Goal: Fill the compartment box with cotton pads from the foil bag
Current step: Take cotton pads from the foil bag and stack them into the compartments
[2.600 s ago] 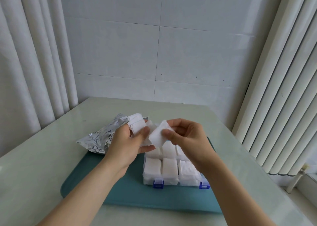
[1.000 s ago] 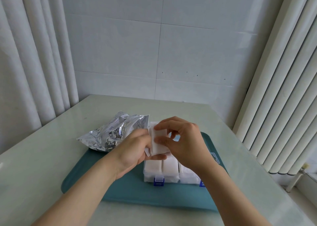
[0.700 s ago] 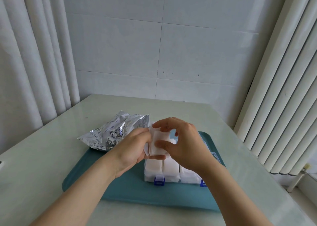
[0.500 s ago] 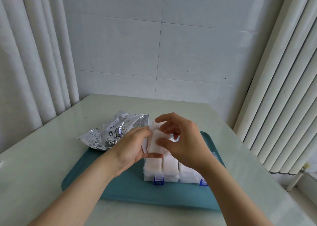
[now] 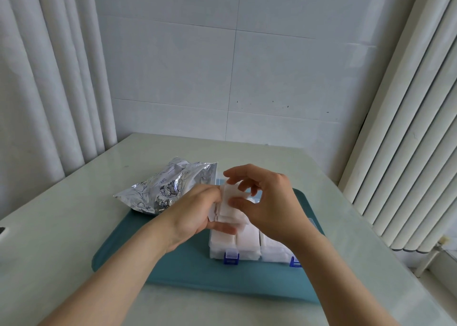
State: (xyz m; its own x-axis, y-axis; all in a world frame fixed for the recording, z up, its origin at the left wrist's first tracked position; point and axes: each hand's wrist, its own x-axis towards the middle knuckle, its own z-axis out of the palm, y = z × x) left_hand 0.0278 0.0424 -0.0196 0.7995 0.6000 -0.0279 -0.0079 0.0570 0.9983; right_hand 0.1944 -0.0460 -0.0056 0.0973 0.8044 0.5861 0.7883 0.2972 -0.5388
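Hands met above a clear compartment box [image 5: 249, 255] on a teal tray [image 5: 178, 271], both holding one small stack of white cotton pads [image 5: 228, 207]. The left hand [image 5: 190, 212] cupped the stack from its left side, fingers curled along the upper edge and thumb stretched beneath it. The right hand [image 5: 274, 207] pinched the stack with thumb pressed on the front pad and forefinger hooked over the top, its other fingers loosely bent. The stack hung over the box's far-left compartments; whether it touched the pads below could not be told.

The box sat in the right half of the tray, its front wall near the tray's near edge, with two blue latches [image 5: 231, 257] facing the person. The visible front compartments were packed with white pads up to the rim.

A crumpled silver foil bag [image 5: 165, 189] lay across the tray's far-left corner, partly on the tray and partly on the pale green table [image 5: 61, 226], its open mouth turned toward the box. A pale curtain [image 5: 49, 78] hung by the table's left edge, and a white tiled wall [image 5: 222, 66] stood behind its far edge.
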